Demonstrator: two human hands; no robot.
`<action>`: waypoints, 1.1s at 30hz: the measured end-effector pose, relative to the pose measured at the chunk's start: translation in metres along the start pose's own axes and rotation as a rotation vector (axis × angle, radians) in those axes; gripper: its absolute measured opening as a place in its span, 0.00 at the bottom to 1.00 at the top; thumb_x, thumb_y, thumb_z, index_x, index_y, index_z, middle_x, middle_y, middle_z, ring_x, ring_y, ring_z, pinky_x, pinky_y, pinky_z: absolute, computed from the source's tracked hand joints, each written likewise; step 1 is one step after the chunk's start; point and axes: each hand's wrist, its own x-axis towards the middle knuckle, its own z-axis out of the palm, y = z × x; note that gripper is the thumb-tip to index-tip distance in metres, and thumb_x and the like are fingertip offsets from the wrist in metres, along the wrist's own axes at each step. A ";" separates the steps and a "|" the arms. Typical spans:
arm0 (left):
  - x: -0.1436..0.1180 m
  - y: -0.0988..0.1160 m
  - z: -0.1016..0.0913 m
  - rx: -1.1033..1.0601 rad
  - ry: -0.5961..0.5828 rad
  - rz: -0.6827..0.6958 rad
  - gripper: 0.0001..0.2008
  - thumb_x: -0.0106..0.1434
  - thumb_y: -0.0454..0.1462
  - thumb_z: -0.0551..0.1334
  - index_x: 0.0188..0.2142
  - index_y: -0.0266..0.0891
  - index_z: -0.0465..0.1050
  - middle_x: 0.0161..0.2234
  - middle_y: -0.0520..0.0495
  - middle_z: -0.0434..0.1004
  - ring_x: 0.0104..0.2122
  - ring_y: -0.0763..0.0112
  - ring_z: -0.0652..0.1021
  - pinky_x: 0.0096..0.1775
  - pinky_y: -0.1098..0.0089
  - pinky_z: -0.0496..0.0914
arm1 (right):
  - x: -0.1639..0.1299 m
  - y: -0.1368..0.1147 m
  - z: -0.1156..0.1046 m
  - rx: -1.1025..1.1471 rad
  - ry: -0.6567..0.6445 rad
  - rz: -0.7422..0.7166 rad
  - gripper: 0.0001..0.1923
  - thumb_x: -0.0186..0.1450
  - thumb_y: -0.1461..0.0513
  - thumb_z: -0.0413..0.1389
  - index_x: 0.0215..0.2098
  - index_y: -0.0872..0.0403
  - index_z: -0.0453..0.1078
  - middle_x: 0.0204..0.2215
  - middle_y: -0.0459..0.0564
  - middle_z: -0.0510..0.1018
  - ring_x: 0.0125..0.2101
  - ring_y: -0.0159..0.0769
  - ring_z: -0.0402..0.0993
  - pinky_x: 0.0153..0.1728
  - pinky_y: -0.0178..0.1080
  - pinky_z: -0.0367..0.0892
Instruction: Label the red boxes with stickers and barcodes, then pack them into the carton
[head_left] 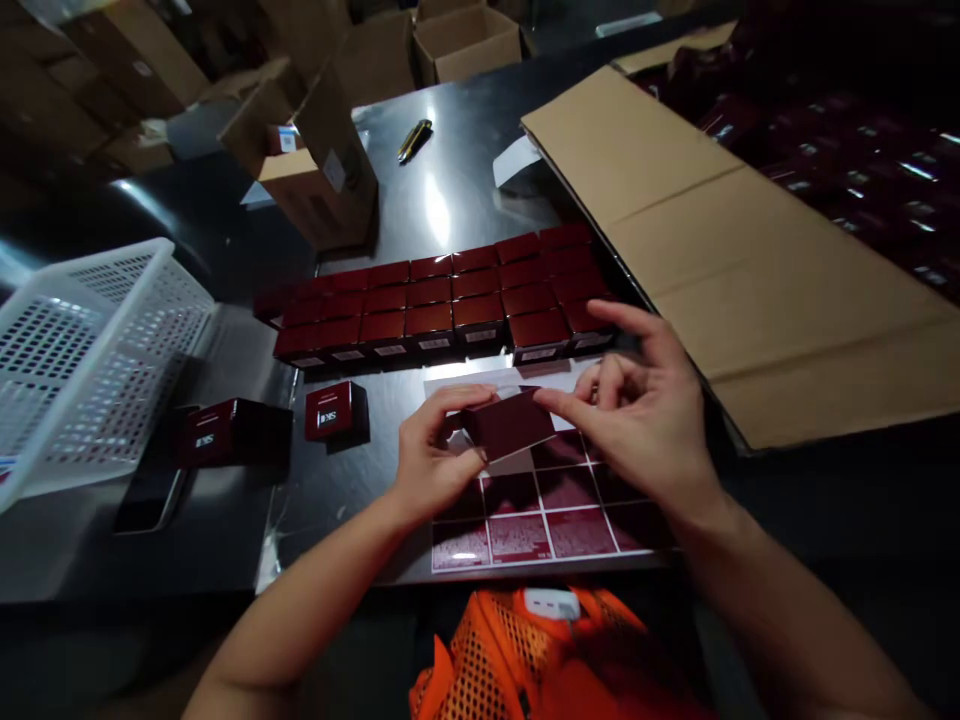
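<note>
Between thumb and fingers, my left hand [439, 450] grips a small dark red rectangular sticker [510, 425], tilted above the table. My right hand [637, 410] has its thumb tip at the sticker's upper right corner. Its index finger is stretched out and the other fingers are loosely bent, apart from the thumb. Below both hands lies a sheet of dark red stickers [517, 540] in a white grid, its upper part bare white. Just beyond the hands stand rows of dark red boxes [430, 318], some with barcode labels facing me.
Left of the sheet are a small red box [335, 410], another dark red box [232, 432] and a phone [154, 497]. A white basket [127, 370] stands farther left. Behind are an open carton [319, 185] and a utility knife [415, 140]. A large carton's flap [735, 260] slants along the right.
</note>
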 end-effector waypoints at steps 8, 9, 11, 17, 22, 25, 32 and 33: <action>0.010 0.002 -0.007 -0.223 -0.005 -0.143 0.24 0.50 0.41 0.76 0.45 0.45 0.72 0.40 0.50 0.81 0.36 0.69 0.82 0.38 0.70 0.78 | 0.009 0.012 0.003 0.313 -0.339 -0.014 0.41 0.51 0.46 0.69 0.59 0.45 0.62 0.44 0.49 0.72 0.44 0.42 0.75 0.38 0.42 0.76; 0.011 0.001 -0.007 -0.215 -0.024 -0.122 0.24 0.50 0.42 0.76 0.45 0.46 0.73 0.40 0.50 0.80 0.37 0.69 0.81 0.38 0.70 0.78 | 0.006 0.012 0.006 0.305 -0.411 0.006 0.39 0.52 0.46 0.69 0.57 0.46 0.64 0.45 0.50 0.73 0.44 0.42 0.75 0.37 0.42 0.76; 0.012 -0.002 -0.008 -0.176 -0.048 -0.069 0.24 0.49 0.42 0.76 0.44 0.46 0.73 0.43 0.48 0.77 0.41 0.66 0.80 0.39 0.69 0.77 | 0.003 0.014 0.011 0.264 -0.472 0.039 0.30 0.55 0.48 0.67 0.51 0.49 0.69 0.44 0.51 0.74 0.43 0.42 0.75 0.38 0.42 0.75; 0.016 -0.007 -0.016 0.084 0.045 0.036 0.23 0.52 0.36 0.72 0.48 0.46 0.73 0.44 0.48 0.73 0.44 0.65 0.77 0.40 0.67 0.75 | 0.010 0.029 0.015 0.199 -0.528 -0.084 0.34 0.60 0.45 0.60 0.60 0.48 0.63 0.55 0.56 0.71 0.55 0.48 0.70 0.54 0.52 0.68; 0.025 -0.010 -0.034 0.504 0.254 0.285 0.33 0.48 0.28 0.69 0.54 0.44 0.67 0.41 0.48 0.75 0.41 0.63 0.75 0.44 0.61 0.72 | -0.010 0.031 0.012 -0.624 -0.594 -0.231 0.45 0.58 0.47 0.65 0.67 0.51 0.55 0.57 0.64 0.68 0.56 0.57 0.68 0.56 0.60 0.66; 0.031 -0.014 -0.040 0.551 0.225 0.323 0.31 0.51 0.26 0.67 0.55 0.44 0.65 0.42 0.47 0.75 0.41 0.62 0.75 0.43 0.61 0.74 | -0.023 0.033 -0.004 -0.927 -0.718 -0.321 0.41 0.52 0.52 0.72 0.60 0.53 0.66 0.51 0.64 0.72 0.53 0.60 0.70 0.53 0.59 0.68; 0.032 -0.018 -0.038 0.545 0.120 0.706 0.17 0.62 0.27 0.61 0.50 0.42 0.67 0.44 0.43 0.74 0.51 0.59 0.75 0.50 0.54 0.74 | -0.011 0.012 -0.027 -0.529 -0.585 -0.253 0.40 0.57 0.52 0.68 0.63 0.46 0.58 0.58 0.57 0.67 0.56 0.48 0.69 0.53 0.51 0.72; 0.031 -0.018 -0.038 0.535 0.113 0.732 0.17 0.62 0.27 0.61 0.50 0.42 0.67 0.44 0.43 0.74 0.51 0.59 0.75 0.50 0.55 0.75 | -0.008 0.006 -0.021 -0.445 -0.520 -0.262 0.42 0.57 0.51 0.68 0.65 0.45 0.55 0.59 0.56 0.66 0.57 0.47 0.68 0.53 0.50 0.72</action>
